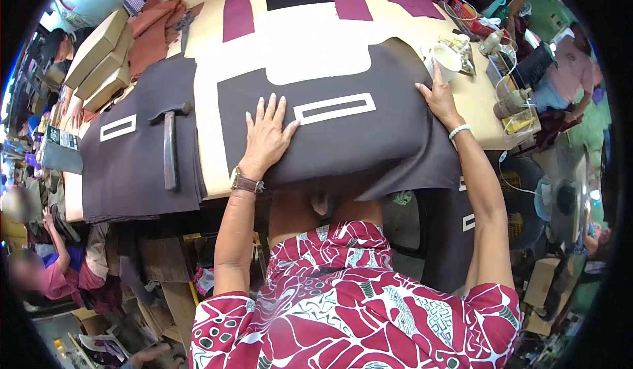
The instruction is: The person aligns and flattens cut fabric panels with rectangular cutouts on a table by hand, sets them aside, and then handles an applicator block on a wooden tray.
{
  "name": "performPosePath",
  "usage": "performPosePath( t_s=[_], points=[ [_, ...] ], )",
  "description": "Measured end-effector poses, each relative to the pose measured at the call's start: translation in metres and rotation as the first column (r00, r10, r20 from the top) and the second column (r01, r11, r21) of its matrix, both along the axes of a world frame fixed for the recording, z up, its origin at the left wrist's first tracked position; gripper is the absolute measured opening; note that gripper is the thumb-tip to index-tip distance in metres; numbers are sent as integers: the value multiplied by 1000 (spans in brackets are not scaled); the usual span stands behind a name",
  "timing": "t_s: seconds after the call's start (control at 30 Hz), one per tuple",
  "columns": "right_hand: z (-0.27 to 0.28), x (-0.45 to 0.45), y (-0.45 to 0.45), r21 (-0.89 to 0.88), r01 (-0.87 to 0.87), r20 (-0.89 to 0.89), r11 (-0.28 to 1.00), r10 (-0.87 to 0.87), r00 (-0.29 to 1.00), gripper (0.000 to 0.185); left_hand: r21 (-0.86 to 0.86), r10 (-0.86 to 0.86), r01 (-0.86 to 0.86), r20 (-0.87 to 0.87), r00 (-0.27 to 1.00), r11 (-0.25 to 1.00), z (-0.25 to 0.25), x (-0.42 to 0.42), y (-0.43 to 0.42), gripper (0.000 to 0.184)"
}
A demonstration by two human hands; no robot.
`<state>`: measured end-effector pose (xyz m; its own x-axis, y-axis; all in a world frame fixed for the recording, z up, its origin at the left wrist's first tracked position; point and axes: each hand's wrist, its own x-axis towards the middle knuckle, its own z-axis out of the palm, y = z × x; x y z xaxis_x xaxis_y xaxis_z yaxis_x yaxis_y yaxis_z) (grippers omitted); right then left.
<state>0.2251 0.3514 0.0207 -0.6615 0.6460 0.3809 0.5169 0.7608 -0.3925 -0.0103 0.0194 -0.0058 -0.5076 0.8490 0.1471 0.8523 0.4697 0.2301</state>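
Observation:
A large dark brown sheet lies over the table's front edge, with a pale rectangular frame on it. My left hand rests flat on the sheet, fingers spread, its thumb close to the frame's left end. At the sheet's right edge is my right hand, fingers apart, the index finger pointing up by a white cup. Whether its thumb presses on the sheet I cannot tell. To the left, a hammer lies on a stack of similar dark pieces bearing another pale frame.
Maroon pieces lie at the table's far side, rust-coloured pieces and boxes at the back left. A tin stands at the left edge. Bottles and baskets crowd the right. People are at both sides.

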Motion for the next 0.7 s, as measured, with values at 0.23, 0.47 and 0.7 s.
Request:
performPosePath(
  t_s=[0.23,0.47,0.7],
  points=[
    [30,4,-27,128,53,361,990,-97,928,71,72,-13,18,-69,997,997,-1,-7,6,56],
    [3,12,-83,69,-40,70,997,35,997,67,94,-72,82,-97,993,992,12,-26,27,54],
    [-13,6,-103,-34,149,92,988,-145,985,71,726,-411,253,45,910,639,157,54,16,17]
  ],
)
